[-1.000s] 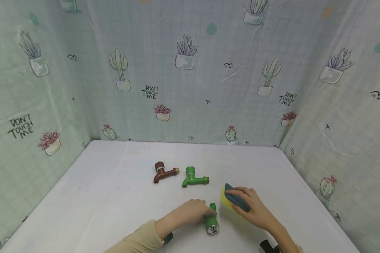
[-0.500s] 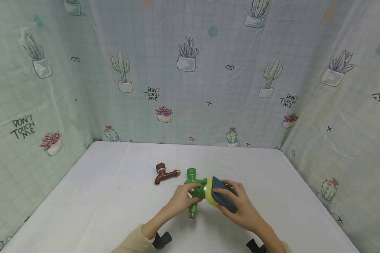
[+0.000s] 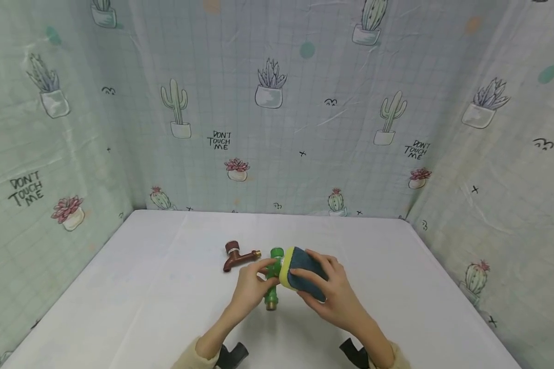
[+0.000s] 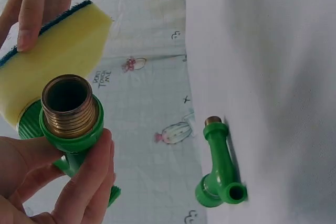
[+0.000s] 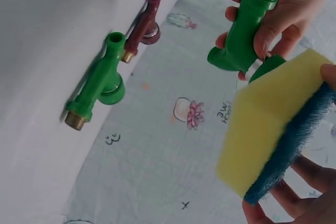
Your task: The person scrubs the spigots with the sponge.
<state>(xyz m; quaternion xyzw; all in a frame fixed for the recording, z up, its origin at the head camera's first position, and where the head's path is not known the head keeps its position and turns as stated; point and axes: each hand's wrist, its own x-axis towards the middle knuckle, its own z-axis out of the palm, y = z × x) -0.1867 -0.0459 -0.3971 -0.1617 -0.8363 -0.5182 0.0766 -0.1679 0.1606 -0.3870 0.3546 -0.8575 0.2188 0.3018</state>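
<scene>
My left hand grips a green tap with a brass threaded inlet, raised above the table. In the left wrist view the thread of this tap faces the camera. A yellow sponge with a dark blue scouring side is held by my right hand. In the right wrist view, the yellow face of the sponge touches the round knob end of the held tap. A second green tap lies on the table behind, mostly hidden in the head view.
A brown tap lies left of the second green tap on the white table. Cactus-printed sheeting surrounds the table at the back and sides. Black devices sit at both wrists.
My left hand has lifted the green tap and turned its knob end toward the right. The sponge has come left against that knob, and both have since shifted slightly left together.
</scene>
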